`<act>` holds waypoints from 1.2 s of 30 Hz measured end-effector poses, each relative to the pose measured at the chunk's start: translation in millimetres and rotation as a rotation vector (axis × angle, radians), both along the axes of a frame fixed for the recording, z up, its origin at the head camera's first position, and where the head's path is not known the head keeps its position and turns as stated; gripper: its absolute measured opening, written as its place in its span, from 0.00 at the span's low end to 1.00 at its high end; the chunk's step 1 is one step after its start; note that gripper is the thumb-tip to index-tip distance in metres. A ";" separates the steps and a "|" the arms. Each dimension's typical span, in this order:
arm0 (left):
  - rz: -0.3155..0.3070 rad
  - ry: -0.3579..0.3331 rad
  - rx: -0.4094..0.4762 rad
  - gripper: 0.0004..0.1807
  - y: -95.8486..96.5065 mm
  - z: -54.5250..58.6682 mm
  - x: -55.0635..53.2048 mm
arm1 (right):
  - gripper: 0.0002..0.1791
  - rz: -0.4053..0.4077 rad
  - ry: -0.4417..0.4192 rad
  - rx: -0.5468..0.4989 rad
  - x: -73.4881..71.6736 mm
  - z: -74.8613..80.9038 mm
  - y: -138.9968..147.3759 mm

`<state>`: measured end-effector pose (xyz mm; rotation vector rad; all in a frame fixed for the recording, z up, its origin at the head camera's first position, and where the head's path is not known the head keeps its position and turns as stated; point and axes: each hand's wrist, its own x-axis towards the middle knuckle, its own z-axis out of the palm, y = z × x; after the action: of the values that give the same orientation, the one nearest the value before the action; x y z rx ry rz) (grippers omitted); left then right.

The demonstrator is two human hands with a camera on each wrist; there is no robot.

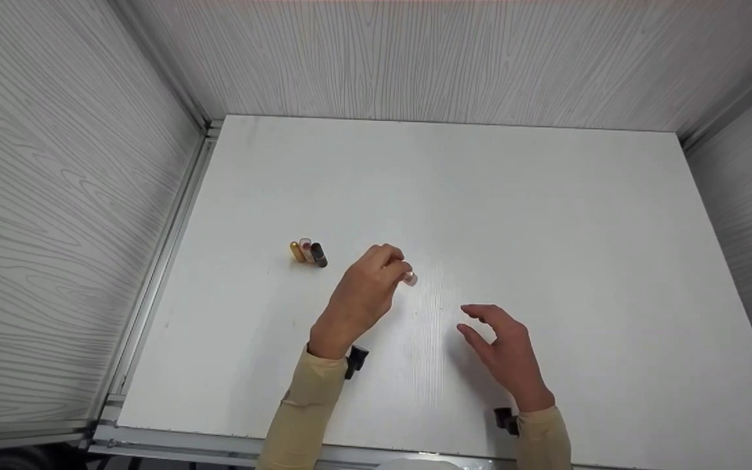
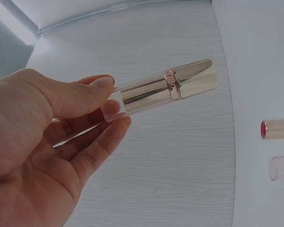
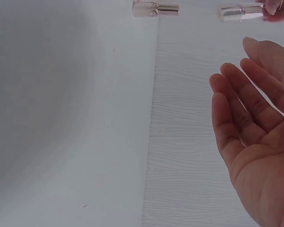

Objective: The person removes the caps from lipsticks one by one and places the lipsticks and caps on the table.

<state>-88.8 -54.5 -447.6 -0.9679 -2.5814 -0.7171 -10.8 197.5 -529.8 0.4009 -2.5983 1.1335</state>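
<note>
My left hand (image 1: 360, 297) is raised over the table. In the left wrist view its thumb and fingers pinch a lipstick (image 2: 151, 90) by the clear cap end; the shiny rose-gold body points toward the table. Beyond it stand an uncapped lipstick (image 2: 277, 129) with a red tip and a clear cap (image 2: 281, 168). The right wrist view also shows a rose-gold tube (image 3: 154, 9) on the table, apart from the held lipstick. My right hand (image 1: 506, 352) hovers to the right, thumb and fingers spread apart and loosely curved, holding nothing.
Left of my left hand, a gold tube (image 1: 297, 252), a clear-topped tube (image 1: 306, 245) with a reddish middle and a black tube (image 1: 318, 255) stand close together. The white table (image 1: 546, 215) has grey wood-grain walls (image 1: 415, 59) behind and at both sides.
</note>
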 end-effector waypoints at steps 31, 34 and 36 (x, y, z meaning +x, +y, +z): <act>-0.219 0.025 0.033 0.05 39.2 -18.0 29.5 | 0.23 0.054 -0.017 -0.017 0.2 -6.1 -0.1; -0.222 0.004 0.032 0.05 38.9 -19.1 29.1 | 0.23 0.055 -0.014 -0.018 0.5 -5.8 -0.3; -0.225 -0.007 0.027 0.05 38.3 -19.7 28.9 | 0.23 0.058 -0.001 -0.020 0.4 -6.1 0.0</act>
<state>-59.9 -16.2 -467.2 -1.2633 -2.4867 -0.8104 -10.4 197.5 -535.9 0.4747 -2.5895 1.1785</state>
